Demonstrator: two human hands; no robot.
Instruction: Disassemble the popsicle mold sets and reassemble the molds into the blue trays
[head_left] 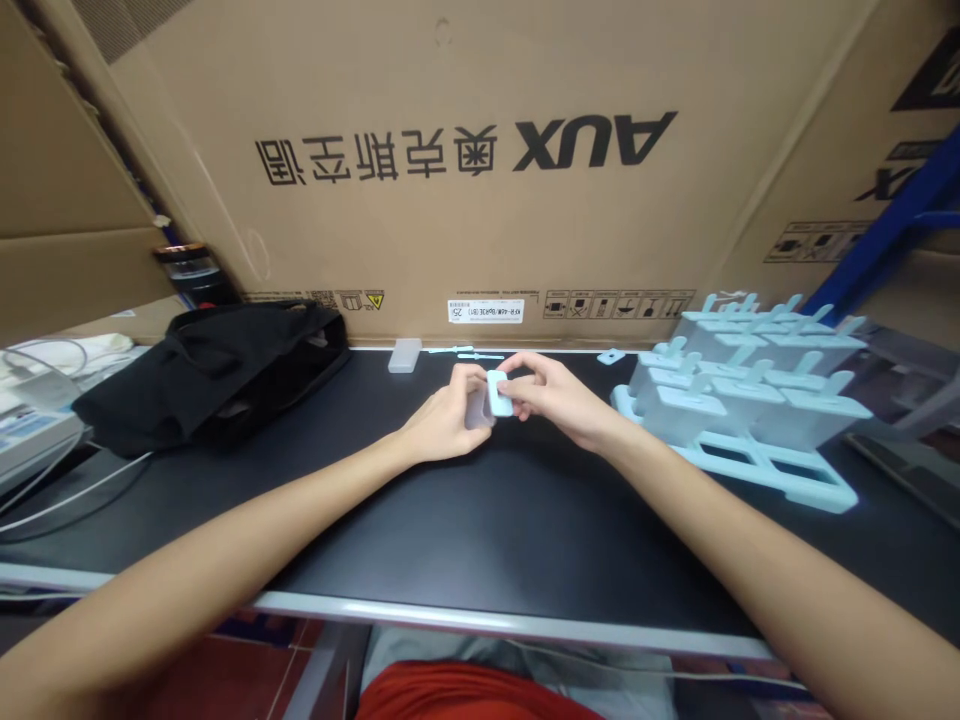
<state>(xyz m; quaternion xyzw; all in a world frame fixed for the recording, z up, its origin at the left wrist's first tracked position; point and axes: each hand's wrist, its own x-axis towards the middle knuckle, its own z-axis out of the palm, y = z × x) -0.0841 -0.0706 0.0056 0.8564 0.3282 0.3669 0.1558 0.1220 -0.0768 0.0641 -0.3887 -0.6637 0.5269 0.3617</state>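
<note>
Both hands meet mid-surface (525, 520): left hand (450, 420) w/ fingers clenched round a clear cap piece (477, 408), right hand (559, 400) pinching a pale blue lid (499, 394) onto it. Looks half-joined, not seated yet. Rack of done blue molds (742, 400) at right; loose sticks (465, 352) and a clear piece (405, 355) left by the box (465, 200).

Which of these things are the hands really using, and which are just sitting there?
In use:
- left hand and right hand, both gripping the small pale blue piece
- matching pale blue rack of parts
- loose blue sticks and small blue tab, likely the same set

Just lying about:
- black bag
- clear little block
- cardboard box
- white cables
</note>
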